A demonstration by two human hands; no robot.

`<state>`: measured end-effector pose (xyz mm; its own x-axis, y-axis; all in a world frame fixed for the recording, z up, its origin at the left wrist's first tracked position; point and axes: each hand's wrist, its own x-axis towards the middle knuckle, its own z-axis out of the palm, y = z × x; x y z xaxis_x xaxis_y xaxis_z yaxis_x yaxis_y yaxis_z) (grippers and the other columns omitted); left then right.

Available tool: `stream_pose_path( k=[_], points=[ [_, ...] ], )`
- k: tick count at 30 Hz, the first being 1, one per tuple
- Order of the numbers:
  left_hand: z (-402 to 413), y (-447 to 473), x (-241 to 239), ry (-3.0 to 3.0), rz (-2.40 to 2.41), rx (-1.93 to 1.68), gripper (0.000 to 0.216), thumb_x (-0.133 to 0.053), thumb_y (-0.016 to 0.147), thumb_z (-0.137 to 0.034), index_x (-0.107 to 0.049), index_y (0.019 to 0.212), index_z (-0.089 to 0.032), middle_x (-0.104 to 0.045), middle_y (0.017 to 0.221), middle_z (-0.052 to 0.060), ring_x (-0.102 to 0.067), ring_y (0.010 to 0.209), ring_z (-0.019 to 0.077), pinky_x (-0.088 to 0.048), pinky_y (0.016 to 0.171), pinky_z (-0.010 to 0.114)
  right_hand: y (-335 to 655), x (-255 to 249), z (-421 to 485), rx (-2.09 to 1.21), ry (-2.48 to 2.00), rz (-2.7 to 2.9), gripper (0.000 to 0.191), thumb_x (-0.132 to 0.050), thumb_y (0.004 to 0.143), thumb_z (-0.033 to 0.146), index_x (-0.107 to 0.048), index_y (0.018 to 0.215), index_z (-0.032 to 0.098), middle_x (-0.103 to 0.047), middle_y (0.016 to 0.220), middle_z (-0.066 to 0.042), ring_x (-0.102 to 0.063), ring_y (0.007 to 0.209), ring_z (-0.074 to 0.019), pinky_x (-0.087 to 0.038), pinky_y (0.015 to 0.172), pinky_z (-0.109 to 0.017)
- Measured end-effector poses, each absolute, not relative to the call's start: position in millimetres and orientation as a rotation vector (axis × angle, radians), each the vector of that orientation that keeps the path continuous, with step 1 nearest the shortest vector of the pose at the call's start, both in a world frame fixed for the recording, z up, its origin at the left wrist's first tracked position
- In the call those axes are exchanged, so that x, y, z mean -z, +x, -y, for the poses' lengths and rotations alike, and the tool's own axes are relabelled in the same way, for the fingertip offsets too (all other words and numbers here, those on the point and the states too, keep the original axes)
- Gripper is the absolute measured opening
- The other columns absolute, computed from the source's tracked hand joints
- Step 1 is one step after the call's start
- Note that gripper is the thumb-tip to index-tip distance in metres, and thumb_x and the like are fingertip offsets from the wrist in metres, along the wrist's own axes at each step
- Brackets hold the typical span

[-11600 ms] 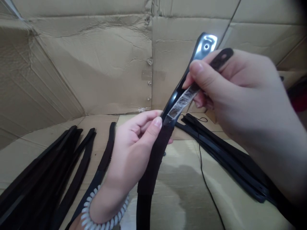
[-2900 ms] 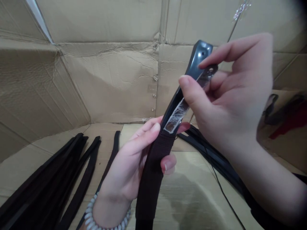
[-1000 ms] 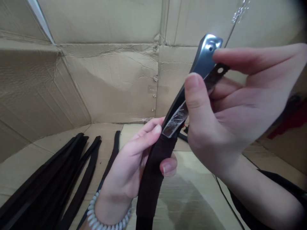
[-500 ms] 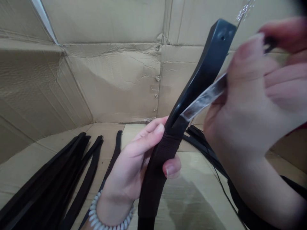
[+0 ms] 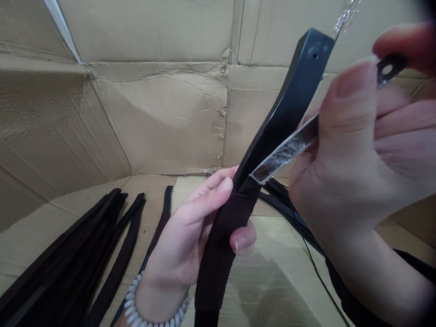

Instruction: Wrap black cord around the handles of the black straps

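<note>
My left hand [image 5: 200,218] is closed round a long black curved bar [image 5: 296,95], which slants up to the right. Dark ribbed cloth [image 5: 225,240] covers the part in my grip; the upper end is bare and smooth, with a small hole near its tip. In my closed right hand [image 5: 361,150] is a flat shiny blade-like tool [image 5: 284,152] with a dark end that has a round hole. The tool's squared tip lies against the bar just above the cloth's upper edge. My palm and thumb hide its middle.
Several dark strips [image 5: 68,245] lie bundled on the left, with a separate curved strip [image 5: 131,240] beside them. More black strips [image 5: 293,218] and a thin cord [image 5: 318,272] lie behind my right arm. Creased cardboard walls [image 5: 170,118] stand at the back and left.
The blade-like tool's tip has moved slightly down and left along the bar, and its face has turned a little. More of its dark holed end shows. My left hand stays nearly still.
</note>
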<state>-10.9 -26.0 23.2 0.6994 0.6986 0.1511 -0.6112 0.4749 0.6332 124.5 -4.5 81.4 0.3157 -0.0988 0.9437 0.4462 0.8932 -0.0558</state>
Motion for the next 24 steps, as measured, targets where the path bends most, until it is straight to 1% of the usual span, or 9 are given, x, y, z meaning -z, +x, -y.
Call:
stream_pose_path(
  k=[2, 4, 10, 13, 16, 18, 20, 22, 24],
  points=[
    [26, -11, -23, 0.717, -0.134, -0.802, 0.039, -0.066, 0.088, -0.036, -0.053, 0.12, -0.018, -0.047, 0.065, -0.004, -0.048, 0.05, 0.0082, -0.025, 0.049, 0.023, 121, -85, 4, 0.41, -0.229, 1.213, 0.017, -0.057, 0.091, 0.031, -0.068, 0.101, 0.036, -0.059, 0.101, 0.006, -0.061, 0.082, -0.0088, -0.051, 0.053, -0.02],
    [26, -11, -23, 0.72, -0.137, -0.803, 0.038, -0.066, 0.088, -0.037, -0.054, 0.119, -0.018, -0.047, 0.064, -0.004, -0.048, 0.05, 0.0082, -0.025, 0.048, 0.023, 119, -86, 2, 0.418, -0.185, 1.204, 0.019, -0.053, 0.092, 0.034, -0.069, 0.102, 0.035, -0.06, 0.101, 0.006, -0.062, 0.08, -0.0076, -0.049, 0.051, -0.02],
    [25, -10, -24, 0.724, -0.12, -0.814, 0.034, -0.065, 0.089, -0.036, -0.056, 0.117, -0.019, -0.048, 0.065, -0.004, -0.048, 0.049, 0.0074, -0.029, 0.048, 0.021, 123, -79, 1, 0.324, -0.459, 1.064, 0.017, -0.067, 0.083, 0.026, -0.067, 0.1, 0.032, -0.058, 0.106, 0.0, -0.054, 0.121, -0.0258, -0.048, 0.055, -0.026],
    [25, -9, -23, 0.709, -0.108, -0.823, 0.03, -0.065, 0.089, -0.034, -0.057, 0.114, -0.02, -0.047, 0.067, -0.004, -0.049, 0.05, 0.0066, -0.031, 0.049, 0.021, 124, -75, 4, 0.373, -0.526, 1.064, 0.022, -0.067, 0.085, 0.027, -0.065, 0.104, 0.037, -0.057, 0.11, 0.002, -0.055, 0.124, -0.0268, -0.048, 0.052, -0.025],
    [26, -10, -22, 0.738, -0.121, -0.835, 0.028, -0.065, 0.089, -0.035, -0.058, 0.111, -0.02, -0.047, 0.07, -0.004, -0.051, 0.05, 0.0068, -0.03, 0.049, 0.021, 124, -73, 8, 0.306, -0.542, 1.167, 0.032, -0.063, 0.088, 0.024, -0.057, 0.116, 0.038, -0.055, 0.112, -0.001, -0.054, 0.127, -0.0258, -0.051, 0.05, -0.02],
    [27, -10, -22, 0.75, -0.131, -0.839, 0.029, -0.065, 0.089, -0.036, -0.058, 0.112, -0.02, -0.048, 0.072, -0.003, -0.052, 0.051, 0.0073, -0.03, 0.049, 0.021, 122, -71, 10, 0.193, -0.523, 1.24, 0.039, -0.059, 0.09, 0.017, -0.052, 0.123, 0.038, -0.05, 0.109, -0.001, -0.063, 0.117, -0.0223, -0.051, 0.047, -0.014],
    [28, -11, -22, 0.748, -0.126, -0.843, 0.028, -0.064, 0.09, -0.034, -0.058, 0.112, -0.02, -0.048, 0.072, -0.003, -0.052, 0.051, 0.0071, -0.031, 0.05, 0.021, 120, -70, 11, 0.104, -0.504, 1.26, 0.043, -0.055, 0.091, 0.011, -0.049, 0.124, 0.039, -0.046, 0.105, 0.001, -0.072, 0.095, -0.0148, -0.046, 0.041, -0.01],
    [28, -11, -22, 0.746, -0.119, -0.842, 0.025, -0.063, 0.091, -0.034, -0.058, 0.111, -0.019, -0.047, 0.07, -0.004, -0.051, 0.051, 0.007, -0.032, 0.05, 0.021, 119, -70, 13, 0.08, -0.474, 1.263, 0.042, -0.054, 0.091, 0.008, -0.052, 0.12, 0.039, -0.047, 0.101, 0.004, -0.073, 0.079, -0.0097, -0.041, 0.038, -0.008],
    [28, -11, -22, 0.744, -0.114, -0.839, 0.025, -0.063, 0.09, -0.034, -0.058, 0.11, -0.019, -0.046, 0.069, -0.003, -0.051, 0.051, 0.007, -0.032, 0.05, 0.021, 120, -71, 13, 0.085, -0.462, 1.271, 0.036, -0.056, 0.09, 0.009, -0.058, 0.112, 0.038, -0.051, 0.097, 0.007, -0.073, 0.079, -0.0108, -0.039, 0.039, -0.008]
  ],
)
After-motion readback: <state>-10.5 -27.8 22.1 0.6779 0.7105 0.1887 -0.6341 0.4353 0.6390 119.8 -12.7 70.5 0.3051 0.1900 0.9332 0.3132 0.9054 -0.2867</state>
